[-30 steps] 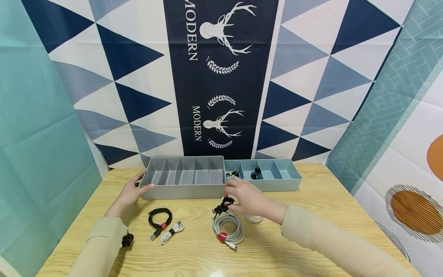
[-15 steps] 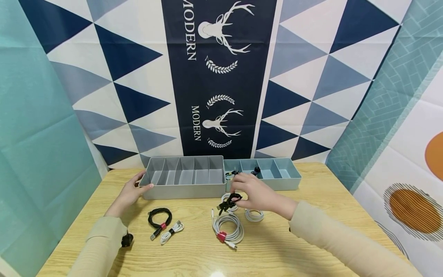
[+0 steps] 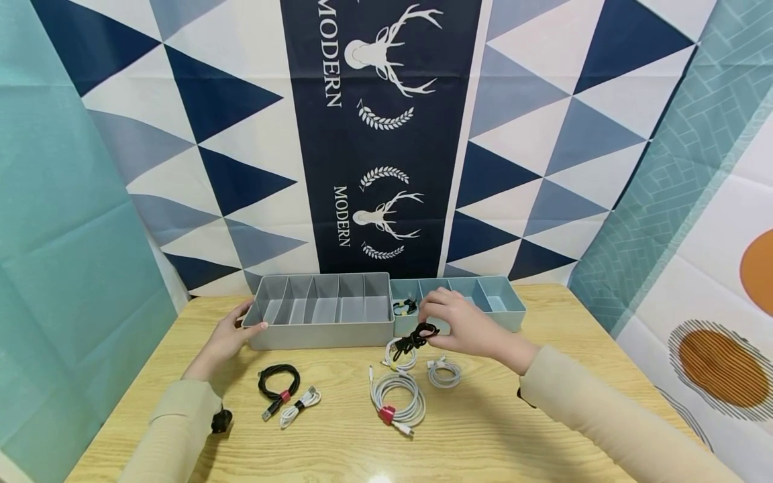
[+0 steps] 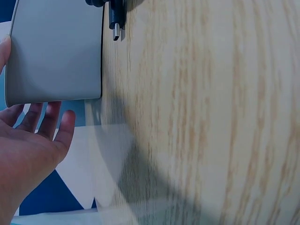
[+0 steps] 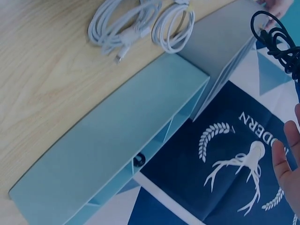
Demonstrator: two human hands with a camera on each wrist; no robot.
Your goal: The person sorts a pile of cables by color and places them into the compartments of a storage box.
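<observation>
Desk (image 5: 51,70): wood-grained top. Pale blue box (image 5: 112,124), divided; small black item (image 5: 139,159) in the second compartment from the grey end. Grey box (image 5: 220,40), at the blue box's corner; left hand (image 5: 280,6), partly visible, at its far end. Thick white coil (image 5: 127,34) and thin white coil (image 5: 159,29), side by side, near that same corner. Black cable bundle (image 5: 284,52), raised; right hand (image 5: 291,161) beside it, contact out of view. Patterned cloth (image 5: 225,154), navy panel, antlered motif, behind.
</observation>
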